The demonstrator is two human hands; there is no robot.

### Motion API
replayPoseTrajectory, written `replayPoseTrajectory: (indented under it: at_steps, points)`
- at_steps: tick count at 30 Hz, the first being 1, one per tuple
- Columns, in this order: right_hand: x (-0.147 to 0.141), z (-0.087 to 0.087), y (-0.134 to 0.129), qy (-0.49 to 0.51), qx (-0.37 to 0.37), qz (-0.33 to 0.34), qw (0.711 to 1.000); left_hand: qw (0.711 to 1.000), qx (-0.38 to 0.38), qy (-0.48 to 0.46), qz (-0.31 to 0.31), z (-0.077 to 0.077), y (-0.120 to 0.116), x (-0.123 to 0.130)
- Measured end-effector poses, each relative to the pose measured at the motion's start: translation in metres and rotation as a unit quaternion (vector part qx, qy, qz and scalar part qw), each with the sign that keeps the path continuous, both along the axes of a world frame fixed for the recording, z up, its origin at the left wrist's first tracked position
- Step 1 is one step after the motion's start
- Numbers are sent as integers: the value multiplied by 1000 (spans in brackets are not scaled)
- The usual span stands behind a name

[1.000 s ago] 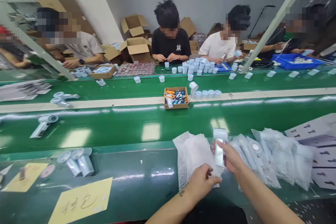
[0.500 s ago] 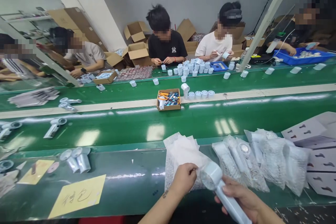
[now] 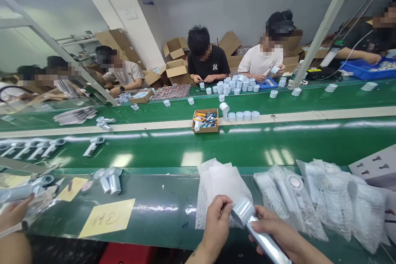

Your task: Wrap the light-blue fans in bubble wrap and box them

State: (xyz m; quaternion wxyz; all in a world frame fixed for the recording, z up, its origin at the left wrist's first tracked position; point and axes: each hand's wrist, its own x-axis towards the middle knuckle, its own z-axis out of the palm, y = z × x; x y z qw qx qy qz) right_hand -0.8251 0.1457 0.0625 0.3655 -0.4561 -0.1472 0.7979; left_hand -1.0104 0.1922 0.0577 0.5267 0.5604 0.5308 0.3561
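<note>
A pale blue handheld device (image 3: 266, 239) with a round head and a long handle is tilted over the front edge of the bench. My right hand (image 3: 278, 231) is wrapped round its handle. Beside the round head, my left hand (image 3: 218, 218) is closed in a pinch at the near edge of the white bags; what lies between the fingertips is too small to make out. The stack of thin white bags (image 3: 225, 181) lies on the green bench just beyond both hands.
Bagged devices (image 3: 334, 198) lie at the right beside printed boxes (image 3: 377, 165). Left are a yellow paper (image 3: 108, 217), upright devices (image 3: 113, 179) and another person's hand (image 3: 15, 210). Beyond, a green conveyor (image 3: 161, 148) and a parts box (image 3: 206, 121); several people sit across.
The view has swung left, bringing another person's hand into sight at the left edge. The device in my right hand has turned slightly, and my left hand remains by its head.
</note>
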Motion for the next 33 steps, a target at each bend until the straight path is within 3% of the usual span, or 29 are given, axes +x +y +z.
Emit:
replayPoseTrajectory:
  at_steps: [3,5,11,14,17,19,21,23,25,26,28,30,31,33]
  points:
    - [-7,4,-1,-5,-15,-41,999,979,177,59,-82,10,-8,-9]
    - [-14,6,-4,-8,-26,-57,998,958,248,80,-121,17,-9,-11]
    - [-20,29,-11,-22,-32,-113,993,932,312,94,-159,31,-11,-6]
    - [-17,36,-10,-56,-77,-175,980,948,248,90,-178,33,-22,-2]
    - [-16,28,-15,-138,-39,-180,973,979,63,47,-186,39,-23,9]
    - [-11,24,-22,-228,19,-141,963,980,-68,-14,-188,46,-17,19]
    - [2,31,-33,-331,96,-76,936,971,-165,-87,-147,53,-10,25]
    - [21,49,-46,-404,172,0,898,958,-220,-151,-106,60,-8,25]
    - [40,70,-59,-385,198,54,900,942,-243,-199,-118,69,-12,20]
    - [47,78,-65,-345,174,55,921,932,-252,-215,-146,75,-14,17]
    - [54,84,-71,-240,51,-11,969,912,-259,-213,-239,87,-18,17]
    - [52,75,-68,-150,-86,-93,981,885,-232,-175,-365,97,-18,26]
    - [50,68,-64,-125,-116,-112,979,867,-200,-153,-430,99,-17,34]
    - [49,53,-55,-117,-92,-90,985,830,-115,-133,-529,94,-16,51]
